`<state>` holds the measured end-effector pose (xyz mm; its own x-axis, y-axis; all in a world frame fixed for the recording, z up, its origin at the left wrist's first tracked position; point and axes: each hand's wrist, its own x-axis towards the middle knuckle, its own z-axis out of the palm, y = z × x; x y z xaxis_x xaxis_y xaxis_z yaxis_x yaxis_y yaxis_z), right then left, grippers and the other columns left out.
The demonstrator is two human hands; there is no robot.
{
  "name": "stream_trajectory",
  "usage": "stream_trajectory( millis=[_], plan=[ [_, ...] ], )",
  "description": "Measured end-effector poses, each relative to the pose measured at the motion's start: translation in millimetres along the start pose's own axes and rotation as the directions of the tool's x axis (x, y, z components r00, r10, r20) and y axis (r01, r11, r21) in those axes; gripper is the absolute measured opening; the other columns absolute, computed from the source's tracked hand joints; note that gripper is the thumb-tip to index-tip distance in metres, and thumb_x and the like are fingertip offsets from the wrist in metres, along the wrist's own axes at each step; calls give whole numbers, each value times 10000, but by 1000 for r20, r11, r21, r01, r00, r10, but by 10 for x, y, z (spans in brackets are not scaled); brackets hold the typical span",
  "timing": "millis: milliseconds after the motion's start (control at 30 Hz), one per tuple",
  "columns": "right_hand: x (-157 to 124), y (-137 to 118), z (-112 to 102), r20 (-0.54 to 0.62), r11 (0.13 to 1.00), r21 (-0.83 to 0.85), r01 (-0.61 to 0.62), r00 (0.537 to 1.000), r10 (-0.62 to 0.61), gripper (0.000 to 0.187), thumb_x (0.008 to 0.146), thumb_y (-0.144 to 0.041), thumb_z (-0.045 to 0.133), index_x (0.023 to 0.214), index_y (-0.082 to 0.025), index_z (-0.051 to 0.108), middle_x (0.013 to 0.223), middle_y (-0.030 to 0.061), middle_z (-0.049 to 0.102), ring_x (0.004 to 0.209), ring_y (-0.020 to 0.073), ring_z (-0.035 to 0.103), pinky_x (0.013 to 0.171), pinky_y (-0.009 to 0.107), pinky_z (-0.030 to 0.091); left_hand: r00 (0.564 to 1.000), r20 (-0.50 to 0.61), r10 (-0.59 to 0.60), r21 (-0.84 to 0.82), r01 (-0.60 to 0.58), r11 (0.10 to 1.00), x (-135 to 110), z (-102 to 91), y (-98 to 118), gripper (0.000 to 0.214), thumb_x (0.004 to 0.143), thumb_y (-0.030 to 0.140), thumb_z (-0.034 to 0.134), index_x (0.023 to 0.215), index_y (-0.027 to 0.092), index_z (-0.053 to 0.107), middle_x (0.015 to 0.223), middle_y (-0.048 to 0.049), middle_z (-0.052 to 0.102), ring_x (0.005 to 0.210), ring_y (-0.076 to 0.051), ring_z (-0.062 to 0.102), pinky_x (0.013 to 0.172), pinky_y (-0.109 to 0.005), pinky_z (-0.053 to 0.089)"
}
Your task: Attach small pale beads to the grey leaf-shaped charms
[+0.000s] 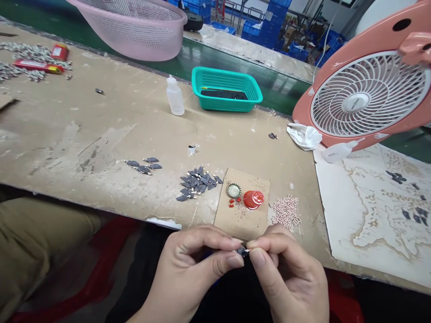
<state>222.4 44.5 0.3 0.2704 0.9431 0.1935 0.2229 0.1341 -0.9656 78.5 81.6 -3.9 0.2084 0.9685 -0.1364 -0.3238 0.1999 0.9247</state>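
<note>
Near the table's front edge, my left hand (202, 264) pinches a small dark grey leaf-shaped piece (241, 251) between thumb and forefinger. Facing it, my right hand (286, 273) is closed in a pinch at the piece's pale end, on a tiny pale bit partly covered by the fingertips. Just beyond the hands lies a cardboard square (224, 220) bearing a red cap (251, 200) and a metal bottle cap (233, 190). To its right is a pile of tiny pinkish grains (286, 211). A heap of similar dark pieces (197, 181) lies to its left.
Several more dark pieces (143, 167) lie farther left. A squeeze bottle (175, 96) stands by a green basket (227, 105); a pink basket (144, 36) is behind. On the right are a fan (357, 103), a crumpled white cloth (305, 136) and a stained paper sheet (340, 224).
</note>
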Motion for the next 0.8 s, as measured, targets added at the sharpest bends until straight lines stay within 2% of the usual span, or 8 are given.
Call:
stream_trajectory(
  millis=[200, 500, 800],
  plan=[
    [-26, -4, 12, -14, 1000, -11, 12, 1000, -12, 84, 856, -211, 692, 808, -270, 726, 625, -59, 484, 541, 80, 455, 508, 210, 352, 998, 18, 67, 26, -68, 997, -30, 10, -2, 287, 696, 10, 808, 749, 292, 822, 724, 32, 777, 656, -102, 730, 630, -100, 579],
    [-53, -4, 19, -11, 998, -51, 40, 999, -40, 89, 858, -209, 682, 801, -269, 715, 628, -63, 475, 546, 79, 458, 515, 212, 357, 995, 2, 101, 44, -101, 994, -74, -3, -36, 271, 704, 25, 811, 746, 292, 819, 725, 38, 772, 664, -99, 727, 645, -106, 586],
    [-30, -5, -9, 37, 989, -104, 102, 994, -99, 91, 860, -197, 681, 801, -255, 718, 616, -57, 480, 524, 82, 456, 481, 212, 349, 989, 2, 147, 67, -147, 987, -71, -12, -46, 287, 699, 3, 803, 750, 285, 815, 723, 44, 768, 652, -94, 720, 626, -103, 581]
  ],
)
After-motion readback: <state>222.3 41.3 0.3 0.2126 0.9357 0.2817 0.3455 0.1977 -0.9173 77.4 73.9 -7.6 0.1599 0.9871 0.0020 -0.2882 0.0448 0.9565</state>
